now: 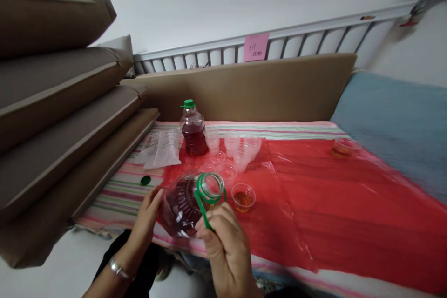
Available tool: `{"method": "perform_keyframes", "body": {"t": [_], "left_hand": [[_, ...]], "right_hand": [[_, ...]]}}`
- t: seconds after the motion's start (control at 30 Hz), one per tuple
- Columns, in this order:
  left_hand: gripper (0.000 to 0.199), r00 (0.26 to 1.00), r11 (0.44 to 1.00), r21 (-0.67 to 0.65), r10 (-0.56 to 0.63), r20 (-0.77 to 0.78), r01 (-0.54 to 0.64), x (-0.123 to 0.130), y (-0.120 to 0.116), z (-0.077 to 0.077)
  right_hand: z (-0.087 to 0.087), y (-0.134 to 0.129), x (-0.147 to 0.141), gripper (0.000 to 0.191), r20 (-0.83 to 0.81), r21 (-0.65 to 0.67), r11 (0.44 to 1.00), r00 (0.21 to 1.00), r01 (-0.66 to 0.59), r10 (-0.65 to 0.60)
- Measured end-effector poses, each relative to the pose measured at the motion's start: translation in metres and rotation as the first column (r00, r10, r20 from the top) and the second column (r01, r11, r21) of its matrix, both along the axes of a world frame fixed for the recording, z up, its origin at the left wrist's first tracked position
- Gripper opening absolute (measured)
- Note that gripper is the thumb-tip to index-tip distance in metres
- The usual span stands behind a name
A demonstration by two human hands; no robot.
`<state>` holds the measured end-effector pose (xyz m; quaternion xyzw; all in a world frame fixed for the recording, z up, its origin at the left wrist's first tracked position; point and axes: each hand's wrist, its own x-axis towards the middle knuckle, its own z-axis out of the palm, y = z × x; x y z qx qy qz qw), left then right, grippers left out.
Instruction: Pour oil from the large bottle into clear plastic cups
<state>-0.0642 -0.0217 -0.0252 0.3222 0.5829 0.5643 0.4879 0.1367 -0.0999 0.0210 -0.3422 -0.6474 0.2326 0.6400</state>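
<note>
A large clear plastic jug of dark reddish liquid is tilted towards the right, its mouth uncapped. My right hand is closed round the green carry handle at its neck. Against the jug's left side, my left hand supports the body, with its fingertips partly hidden behind it. Just right of the mouth stands a small clear cup with some amber liquid inside. A loose green cap lies on the striped cloth to the left.
Behind are a second capped jug, several stacks of clear cups and a plastic bag. Another cup with liquid stands at right on the red plastic sheet. Tall stacked cushions crowd the left side.
</note>
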Motion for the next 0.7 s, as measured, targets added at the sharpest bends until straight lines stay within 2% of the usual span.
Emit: {"method": "perform_keyframes", "body": {"t": [0.03,0.07,0.1,0.13,0.17,0.23,0.27,0.4,0.5,0.6,0.63,0.7], "left_hand": [[0.049,0.982,0.994,0.109,0.029,-0.186,-0.009,-0.001,-0.007,0.014],[0.053,0.937,0.974,0.213,0.007,-0.35,0.072,-0.002,-0.015,0.029],[0.054,0.887,0.937,0.284,-0.055,-0.459,0.205,-0.002,-0.024,0.043],[0.057,0.817,0.877,0.311,-0.144,-0.558,0.367,-0.002,-0.032,0.056],[0.062,0.721,0.817,0.283,-0.215,-0.659,0.503,-0.001,-0.04,0.067],[0.068,0.58,0.734,0.235,-0.256,-0.773,0.637,0.001,-0.049,0.081],[0.07,0.546,0.72,0.222,-0.252,-0.799,0.658,0.003,-0.05,0.084],[0.067,0.543,0.734,0.225,-0.227,-0.809,0.641,0.008,-0.04,0.08],[0.058,0.534,0.722,0.265,-0.169,-0.828,0.639,0.008,-0.028,0.072],[0.054,0.525,0.726,0.328,-0.052,-0.85,0.604,0.004,-0.019,0.063],[0.055,0.521,0.729,0.339,-0.029,-0.853,0.595,0.001,-0.017,0.06],[0.057,0.523,0.744,0.347,-0.004,-0.853,0.571,-0.005,-0.014,0.053]], "right_hand": [[-0.001,0.0,-0.004,0.021,0.003,0.013,1.0,1.0,-0.007,0.007],[-0.001,0.0,-0.009,0.022,0.004,0.026,1.0,1.0,-0.013,0.013],[-0.001,0.0,-0.014,0.023,0.006,0.041,0.999,1.0,-0.016,0.015],[-0.002,0.001,-0.018,0.025,0.011,0.059,0.998,1.0,-0.016,0.016],[-0.001,0.001,-0.022,0.027,0.017,0.085,0.996,1.0,-0.01,0.009],[0.001,0.001,-0.029,0.03,0.044,0.129,0.992,0.999,-0.003,-0.002],[0.003,0.002,-0.03,0.031,0.065,0.138,0.99,0.998,-0.01,0.001],[0.009,-0.002,-0.03,0.035,0.098,0.098,0.992,0.993,-0.083,0.073],[0.007,-0.005,-0.021,0.033,-0.001,0.104,0.994,0.999,-0.045,0.045],[-0.003,0.0,0.0,0.025,-0.014,0.037,0.987,0.988,0.154,-0.153],[-0.008,0.004,0.01,0.023,0.012,0.0,0.968,0.968,0.249,-0.249],[-0.018,0.015,0.031,0.02,0.103,-0.086,0.896,0.899,0.435,-0.426]]}}
